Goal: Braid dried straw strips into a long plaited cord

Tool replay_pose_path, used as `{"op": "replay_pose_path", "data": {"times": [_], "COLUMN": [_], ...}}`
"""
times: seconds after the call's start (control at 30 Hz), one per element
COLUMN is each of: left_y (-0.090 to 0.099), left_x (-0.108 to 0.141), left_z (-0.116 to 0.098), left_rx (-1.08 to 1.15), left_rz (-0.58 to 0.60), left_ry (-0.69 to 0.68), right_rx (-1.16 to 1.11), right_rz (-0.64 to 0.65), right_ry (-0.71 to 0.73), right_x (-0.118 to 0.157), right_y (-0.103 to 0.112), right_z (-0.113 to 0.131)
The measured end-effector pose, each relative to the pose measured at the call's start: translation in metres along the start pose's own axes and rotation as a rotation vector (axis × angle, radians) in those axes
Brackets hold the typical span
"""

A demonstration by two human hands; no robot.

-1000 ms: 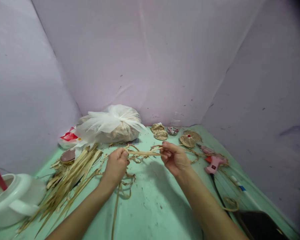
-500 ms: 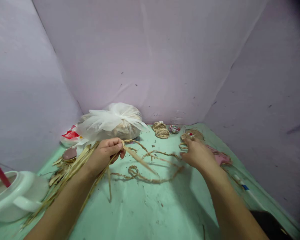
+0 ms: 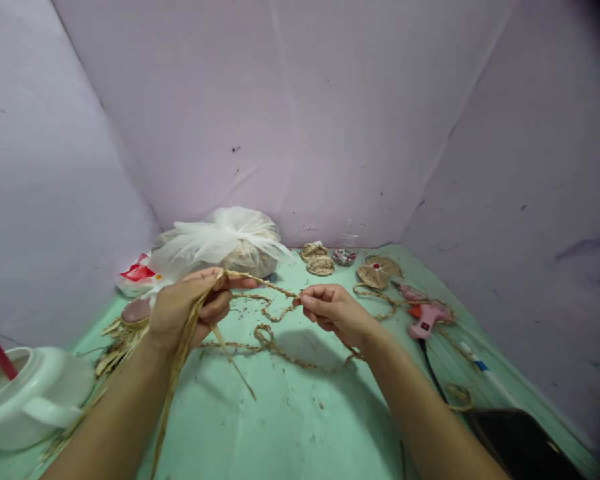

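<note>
Between my hands a thin tan braided cord (image 3: 263, 283) of dry plant fibre is stretched above the green table. My left hand (image 3: 190, 303) is closed on its left end, where loose fibre strands (image 3: 184, 347) hang over the fingers toward me. Another flat strand (image 3: 233, 360) dangles below that hand. My right hand (image 3: 333, 310) pinches the cord between thumb and fingertips. More of the braid (image 3: 300, 363) lies on the table in loops beneath and beyond the hands, with a small coil near the middle.
A tied white plastic bag (image 3: 230, 237) stands at the back. Coiled fibre pieces (image 3: 321, 266), a cup of beads (image 3: 344, 257) and a round piece with a red centre (image 3: 375, 272) sit behind. Right: pink glue gun (image 3: 427, 320), dark phone-like slab (image 3: 523, 440). Left: white pot (image 3: 40, 393).
My right hand has come back leftward from near the round pieces and now pinches the braid. My left hand has moved slightly left, turning, and the cord between them is lifted.
</note>
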State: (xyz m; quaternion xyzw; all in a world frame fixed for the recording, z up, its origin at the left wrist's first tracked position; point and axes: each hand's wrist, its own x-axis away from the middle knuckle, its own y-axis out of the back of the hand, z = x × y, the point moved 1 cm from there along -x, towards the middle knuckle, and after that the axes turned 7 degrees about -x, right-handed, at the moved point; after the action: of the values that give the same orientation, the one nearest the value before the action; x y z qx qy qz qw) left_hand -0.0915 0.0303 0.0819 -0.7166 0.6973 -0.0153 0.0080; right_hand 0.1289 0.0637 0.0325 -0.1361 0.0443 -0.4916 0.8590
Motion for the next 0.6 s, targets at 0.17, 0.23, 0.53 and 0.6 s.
{"op": "replay_pose_path", "data": {"times": [0.17, 0.23, 0.53, 0.6], "left_y": [-0.007, -0.013, -0.048, -0.052], "left_x": [0.003, 0.010, 0.037, 0.036], "left_z": [0.003, 0.002, 0.012, 0.018], "left_rx": [-0.019, -0.167, -1.354, -1.503], "left_rz": [0.085, 0.087, 0.339, 0.353], "left_ry": [-0.069, -0.132, -0.685, -0.706], "right_rx": [0.076, 0.078, -0.153, -0.201], "right_rz": [-0.232, -0.316, -0.237, -0.177], "right_ry": [0.052, 0.013, -0.008, -0.009], "right_x": [-0.004, -0.006, -0.007, -0.004], "right_y": [-0.004, -0.011, -0.039, -0.040], "right_z": [-0.003, -0.009, -0.013, -0.010]}}
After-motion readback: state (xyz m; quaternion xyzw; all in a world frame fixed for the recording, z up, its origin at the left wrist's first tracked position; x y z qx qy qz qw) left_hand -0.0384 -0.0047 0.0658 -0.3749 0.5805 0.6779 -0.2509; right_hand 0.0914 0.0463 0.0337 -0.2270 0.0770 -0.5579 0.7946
